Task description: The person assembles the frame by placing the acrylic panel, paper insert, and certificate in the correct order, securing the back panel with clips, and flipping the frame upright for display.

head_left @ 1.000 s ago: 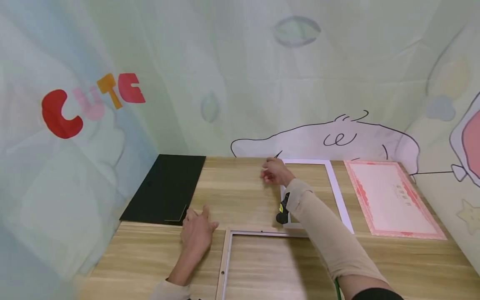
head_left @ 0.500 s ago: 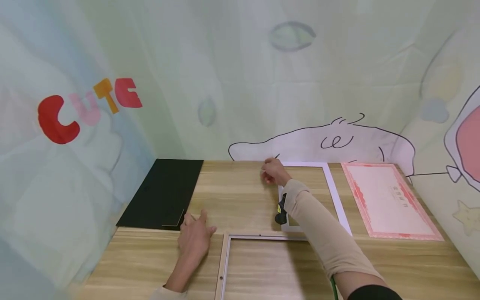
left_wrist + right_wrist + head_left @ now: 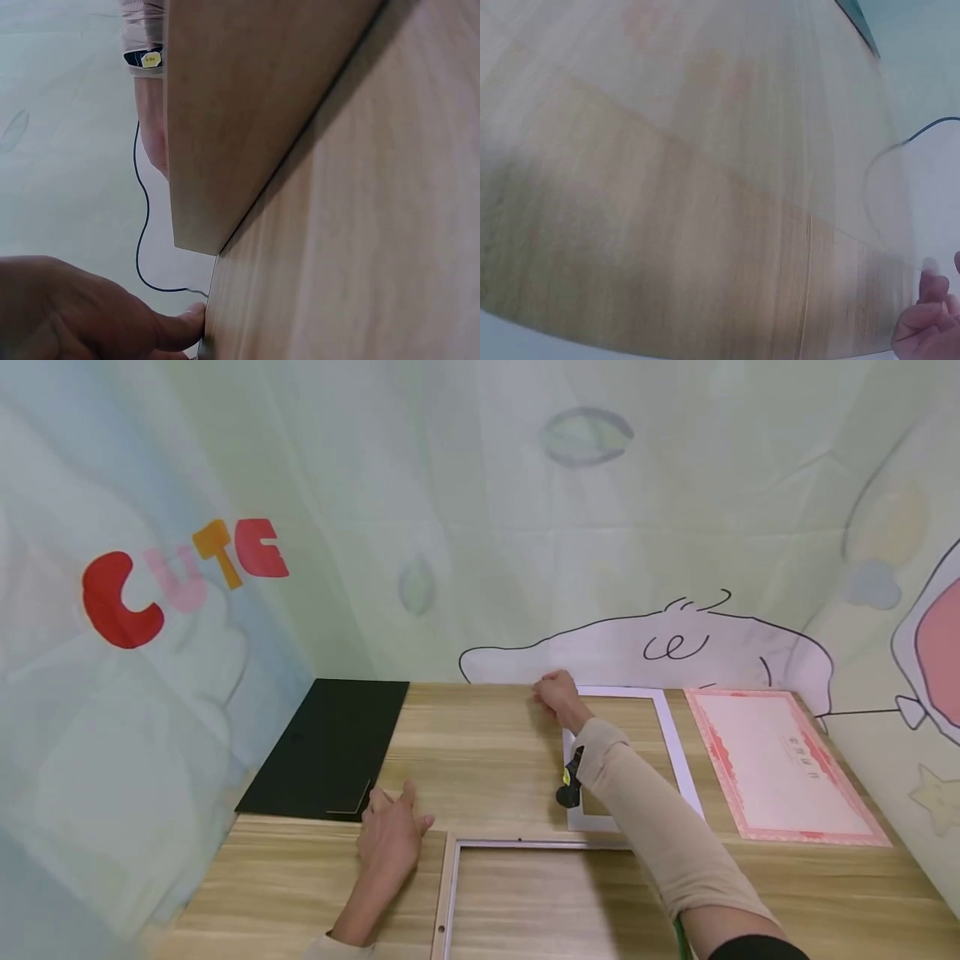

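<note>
The right hand (image 3: pixel 556 696) reaches to the far left corner of the white mat border (image 3: pixel 678 752), fingers curled at its edge; whether it actually pinches the border cannot be told. The border lies flat on the wooden table (image 3: pixel 480 752), between the black backing board (image 3: pixel 326 747) and the certificate (image 3: pixel 780 764). The left hand (image 3: pixel 392 835) rests flat, fingers relaxed, just beside the picture frame (image 3: pixel 450 885).

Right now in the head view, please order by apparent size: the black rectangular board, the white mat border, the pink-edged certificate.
1. black rectangular board and pink-edged certificate: alike, so I do not rank them.
2. white mat border: seemingly smaller, though the right hand and its arm hide part.
</note>
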The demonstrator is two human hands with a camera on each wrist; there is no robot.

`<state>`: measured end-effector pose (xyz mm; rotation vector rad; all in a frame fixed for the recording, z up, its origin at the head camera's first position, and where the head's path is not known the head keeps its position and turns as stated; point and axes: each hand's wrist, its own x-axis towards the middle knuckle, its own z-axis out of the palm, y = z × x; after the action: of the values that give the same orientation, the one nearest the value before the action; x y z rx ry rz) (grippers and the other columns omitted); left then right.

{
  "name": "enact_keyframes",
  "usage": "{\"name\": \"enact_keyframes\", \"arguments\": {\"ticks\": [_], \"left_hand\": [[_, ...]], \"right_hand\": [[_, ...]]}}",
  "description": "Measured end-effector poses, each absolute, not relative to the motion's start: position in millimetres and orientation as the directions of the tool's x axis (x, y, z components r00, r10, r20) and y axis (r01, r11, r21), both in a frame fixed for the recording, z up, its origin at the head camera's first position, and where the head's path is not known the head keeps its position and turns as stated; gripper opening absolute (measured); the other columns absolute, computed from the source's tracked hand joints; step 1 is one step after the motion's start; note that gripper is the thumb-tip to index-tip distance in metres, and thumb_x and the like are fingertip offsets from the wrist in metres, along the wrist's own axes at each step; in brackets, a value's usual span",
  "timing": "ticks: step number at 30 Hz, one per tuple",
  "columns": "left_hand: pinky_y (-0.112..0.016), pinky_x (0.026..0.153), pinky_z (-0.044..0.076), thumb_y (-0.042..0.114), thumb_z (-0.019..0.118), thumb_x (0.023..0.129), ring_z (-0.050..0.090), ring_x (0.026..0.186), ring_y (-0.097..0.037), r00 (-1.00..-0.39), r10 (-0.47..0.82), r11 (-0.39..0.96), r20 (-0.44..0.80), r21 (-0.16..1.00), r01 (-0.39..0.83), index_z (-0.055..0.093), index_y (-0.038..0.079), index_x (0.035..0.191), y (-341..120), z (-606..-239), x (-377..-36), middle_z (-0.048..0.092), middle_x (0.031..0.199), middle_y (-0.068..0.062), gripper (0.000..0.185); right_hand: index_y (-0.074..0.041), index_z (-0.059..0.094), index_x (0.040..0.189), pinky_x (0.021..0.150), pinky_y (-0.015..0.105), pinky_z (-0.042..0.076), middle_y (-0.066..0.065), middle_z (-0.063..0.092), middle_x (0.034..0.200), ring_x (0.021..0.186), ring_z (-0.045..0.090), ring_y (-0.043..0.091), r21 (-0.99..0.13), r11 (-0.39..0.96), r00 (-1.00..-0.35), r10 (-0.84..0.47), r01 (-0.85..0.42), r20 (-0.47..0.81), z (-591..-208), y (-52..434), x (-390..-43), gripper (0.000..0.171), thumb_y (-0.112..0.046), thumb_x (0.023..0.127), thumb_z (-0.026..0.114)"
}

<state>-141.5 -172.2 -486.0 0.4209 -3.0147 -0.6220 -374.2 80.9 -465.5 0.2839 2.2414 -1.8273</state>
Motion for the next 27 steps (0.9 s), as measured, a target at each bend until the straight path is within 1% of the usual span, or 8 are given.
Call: {"name": "enact_keyframes", "arguments": {"ticks": [3, 6, 11, 15, 17, 22, 25, 27], "left_hand": [[-0.056, 0.065, 0.051, 0.032, 0.074, 0.091, 0.055, 0.107, -0.049, -0.961, -0.276, 0.874, -0.017, 0.412, -0.258, 0.049, 0.015, 0.15, -173, -486, -141, 0.045, 0.123, -0.026, 0.066], [-0.054, 0.065, 0.051, 0.032, 0.075, 0.09, 0.055, 0.107, -0.047, -0.959, -0.284, 0.861, -0.023, 0.433, -0.265, 0.048, 0.016, 0.15, -174, -487, -141, 0.044, 0.125, -0.025, 0.068], [-0.048, 0.062, 0.048, 0.033, 0.076, 0.089, 0.056, 0.104, -0.044, -0.951, -0.306, 0.828, -0.037, 0.483, -0.285, 0.049, 0.016, 0.149, -177, -489, -140, 0.045, 0.125, -0.023, 0.068], [-0.049, 0.063, 0.049, 0.034, 0.075, 0.09, 0.059, 0.104, -0.044, -0.946, -0.322, 0.801, -0.026, 0.525, -0.287, 0.051, 0.014, 0.146, -179, -489, -141, 0.047, 0.127, -0.023, 0.064], [-0.048, 0.064, 0.05, 0.035, 0.074, 0.091, 0.062, 0.101, -0.043, -0.943, -0.333, 0.782, -0.027, 0.551, -0.292, 0.054, 0.013, 0.143, -181, -490, -143, 0.048, 0.129, -0.023, 0.06], [-0.047, 0.071, 0.052, 0.031, 0.072, 0.092, 0.065, 0.1, -0.036, -0.931, -0.364, 0.703, 0.015, 0.66, -0.264, 0.064, 0.012, 0.131, -188, -488, -148, 0.06, 0.121, -0.019, 0.043], [-0.041, 0.069, 0.056, 0.027, 0.072, 0.092, 0.069, 0.088, -0.029, -0.919, -0.394, 0.582, 0.022, 0.779, -0.231, 0.067, 0.012, 0.124, -189, -484, -152, 0.068, 0.113, -0.015, 0.035], [-0.033, 0.061, 0.057, 0.022, 0.073, 0.092, 0.069, 0.076, -0.022, -0.913, -0.409, 0.449, -0.001, 0.871, -0.202, 0.067, 0.011, 0.121, -190, -481, -155, 0.069, 0.111, -0.014, 0.032]], "right_hand": [[-0.001, 0.053, 0.134, 0.053, 0.024, 0.042, 0.002, 0.067, 0.08, 0.056, 0.052, 0.006, -0.939, 0.214, -0.961, 0.002, 0.271, -0.277, -461, 81, -371, 0.04, -0.011, 0.096, 0.062], [-0.001, 0.062, 0.129, 0.057, 0.027, 0.046, 0.013, 0.069, 0.092, 0.061, 0.055, 0.011, -0.944, 0.267, -0.977, -0.031, 0.194, -0.21, -454, 79, -369, 0.034, -0.012, 0.096, 0.064], [-0.003, 0.068, 0.122, 0.055, 0.03, 0.057, 0.027, 0.071, 0.097, 0.063, 0.064, 0.02, -0.963, 0.262, -0.993, -0.086, 0.054, -0.08, -438, 73, -364, 0.027, -0.009, 0.095, 0.065], [-0.002, 0.069, 0.119, 0.057, 0.038, 0.061, 0.026, 0.073, 0.09, 0.062, 0.07, 0.021, -0.983, 0.181, -0.995, -0.093, -0.043, 0.026, -417, 72, -357, 0.024, -0.006, 0.095, 0.065], [-0.003, 0.069, 0.118, 0.058, 0.04, 0.062, 0.022, 0.073, 0.084, 0.061, 0.071, 0.021, -0.989, 0.127, -0.993, -0.1, -0.079, 0.066, -407, 74, -354, 0.023, -0.005, 0.095, 0.066], [-0.008, 0.071, 0.116, 0.059, 0.039, 0.062, 0.014, 0.073, 0.08, 0.06, 0.072, 0.021, -0.991, 0.012, -0.985, -0.111, -0.132, 0.13, -385, 79, -346, 0.021, -0.007, 0.096, 0.067], [-0.006, 0.07, 0.117, 0.061, 0.039, 0.063, 0.017, 0.074, 0.082, 0.06, 0.072, 0.021, -0.986, -0.049, -0.982, -0.096, -0.16, 0.164, -374, 84, -341, 0.022, -0.008, 0.096, 0.067], [-0.005, 0.07, 0.118, 0.062, 0.039, 0.063, 0.018, 0.074, 0.083, 0.061, 0.073, 0.021, -0.981, -0.081, -0.98, -0.078, -0.178, 0.184, -367, 87, -338, 0.022, -0.008, 0.096, 0.067]]}}
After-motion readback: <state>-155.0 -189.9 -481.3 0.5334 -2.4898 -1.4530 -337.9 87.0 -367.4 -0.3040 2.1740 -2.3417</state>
